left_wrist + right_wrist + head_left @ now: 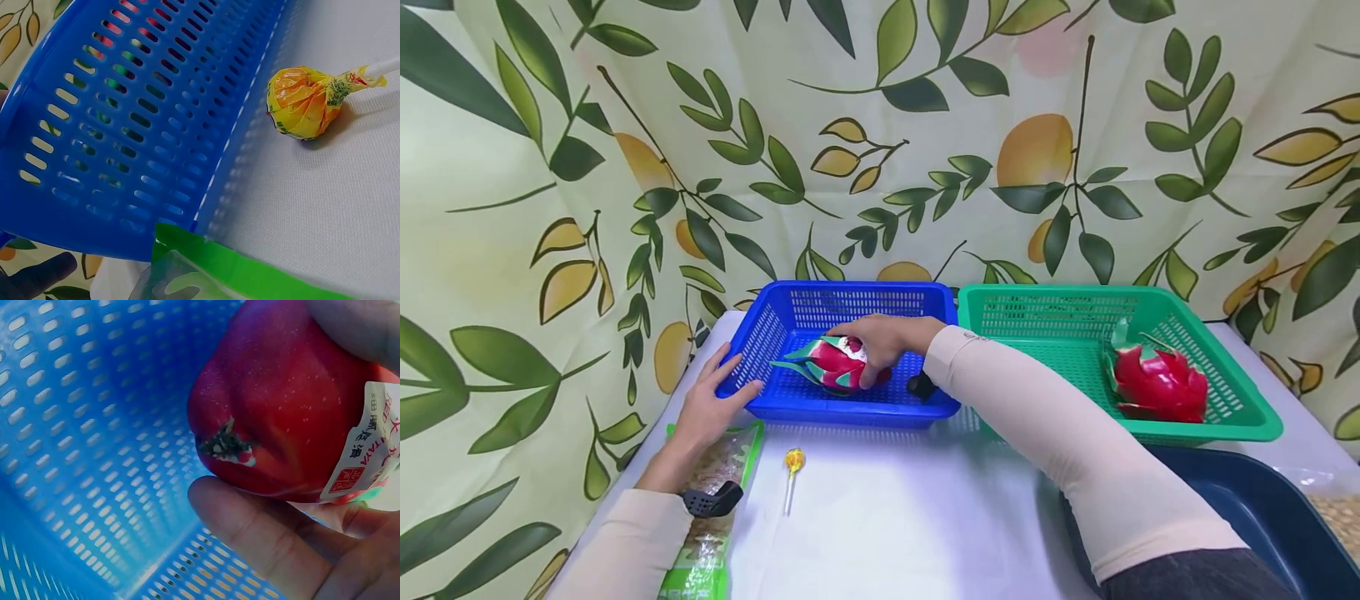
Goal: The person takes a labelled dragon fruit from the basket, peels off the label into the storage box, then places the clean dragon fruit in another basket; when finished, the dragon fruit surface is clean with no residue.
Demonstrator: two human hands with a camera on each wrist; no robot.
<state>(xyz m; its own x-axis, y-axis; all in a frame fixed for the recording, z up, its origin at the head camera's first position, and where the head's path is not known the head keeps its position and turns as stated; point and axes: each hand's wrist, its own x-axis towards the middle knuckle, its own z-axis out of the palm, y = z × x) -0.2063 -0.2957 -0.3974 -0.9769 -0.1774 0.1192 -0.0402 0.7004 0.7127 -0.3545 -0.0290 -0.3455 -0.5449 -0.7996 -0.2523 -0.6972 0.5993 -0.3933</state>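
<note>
Inside the blue basket [850, 412], my right hand [883, 346] grips a dragon fruit [835, 364], red with green-tipped scales. In the right wrist view, the fruit's [269, 406] stem end faces the camera, and a white label [365, 447] shows on its side. Fingers and thumb lie on either side of it. My left hand [711, 400] is at the basket's left front corner with its fingers spread and fairly straight. Whether it presses the rim cannot be made out. A second dragon fruit [1161, 385] lies in the green basket [1037, 304] on the right.
A yellow-wrapped lollipop [793, 462] lies on the white tabletop [887, 517] before the blue basket. Under my left forearm is a green-edged plastic packet [722, 533]. A dark blue tub [1262, 500] stands at front right, and a leaf-patterned cloth [925, 133] hangs behind.
</note>
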